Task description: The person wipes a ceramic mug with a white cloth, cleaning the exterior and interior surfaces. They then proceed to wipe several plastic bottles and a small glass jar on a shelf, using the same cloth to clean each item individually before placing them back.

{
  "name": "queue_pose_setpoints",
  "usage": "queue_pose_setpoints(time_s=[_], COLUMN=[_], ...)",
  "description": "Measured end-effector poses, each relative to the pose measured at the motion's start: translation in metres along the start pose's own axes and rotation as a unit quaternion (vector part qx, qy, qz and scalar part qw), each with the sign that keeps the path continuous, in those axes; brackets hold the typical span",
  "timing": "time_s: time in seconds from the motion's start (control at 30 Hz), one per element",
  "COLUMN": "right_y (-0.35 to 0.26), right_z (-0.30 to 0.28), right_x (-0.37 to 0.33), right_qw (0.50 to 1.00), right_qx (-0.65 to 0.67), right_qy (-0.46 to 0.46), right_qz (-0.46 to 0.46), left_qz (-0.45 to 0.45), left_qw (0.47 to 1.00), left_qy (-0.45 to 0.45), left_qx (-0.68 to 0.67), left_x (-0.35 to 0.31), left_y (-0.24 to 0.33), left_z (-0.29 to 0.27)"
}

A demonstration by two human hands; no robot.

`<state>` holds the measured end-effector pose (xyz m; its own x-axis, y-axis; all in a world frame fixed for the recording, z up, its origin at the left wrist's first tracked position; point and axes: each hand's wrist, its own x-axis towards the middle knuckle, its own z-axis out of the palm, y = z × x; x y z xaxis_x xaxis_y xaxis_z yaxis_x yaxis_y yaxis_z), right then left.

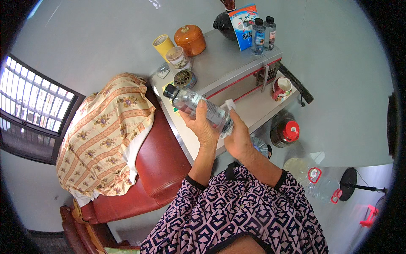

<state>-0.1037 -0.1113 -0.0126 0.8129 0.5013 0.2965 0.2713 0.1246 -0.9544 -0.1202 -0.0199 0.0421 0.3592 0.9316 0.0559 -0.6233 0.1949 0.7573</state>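
Note:
A clear plastic bottle (pixel 211 112) with a black cap and a printed label lies tilted across my hands, its cap toward the upper left. My left hand (pixel 204 129) is wrapped round the middle of it, thumb over the label. At the bottle's base, my right hand (pixel 238 142) is closed on a crumpled white tissue (pixel 229 104), pressing it to the bottom end. The fingers of that hand are mostly hidden behind the bottle and tissue. Just beyond the cap stands a round open tin (pixel 185 79).
On the microwave oven (pixel 226 63) stand an orange lidded pot (pixel 190 40), a yellow canister (pixel 163 45), a blue packet (pixel 245 31) and two similar bottles (pixel 258 38). A mug (pixel 281 88) sits at its right. A red sofa (pixel 163 163) is at left; a red-lidded jar (pixel 284 132) at right.

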Motion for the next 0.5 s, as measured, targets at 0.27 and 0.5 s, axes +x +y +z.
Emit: queue_pose_setpoints(time_s=[0.27,0.5], right_y=[-0.009,-0.044], right_z=[0.011,-0.028], right_x=[-0.015,-0.018], right_qw=[0.973,0.996], right_qx=[0.156,-0.037], right_qy=[-0.102,-0.067], right_qz=[0.136,-0.039], left_qz=[0.116,0.024], left_qw=[0.986,0.999], left_qy=[-0.017,0.021], left_qx=[0.120,-0.018], left_x=[0.009,0.028], left_y=[-0.004,-0.005], left_z=[-0.010,-0.027])
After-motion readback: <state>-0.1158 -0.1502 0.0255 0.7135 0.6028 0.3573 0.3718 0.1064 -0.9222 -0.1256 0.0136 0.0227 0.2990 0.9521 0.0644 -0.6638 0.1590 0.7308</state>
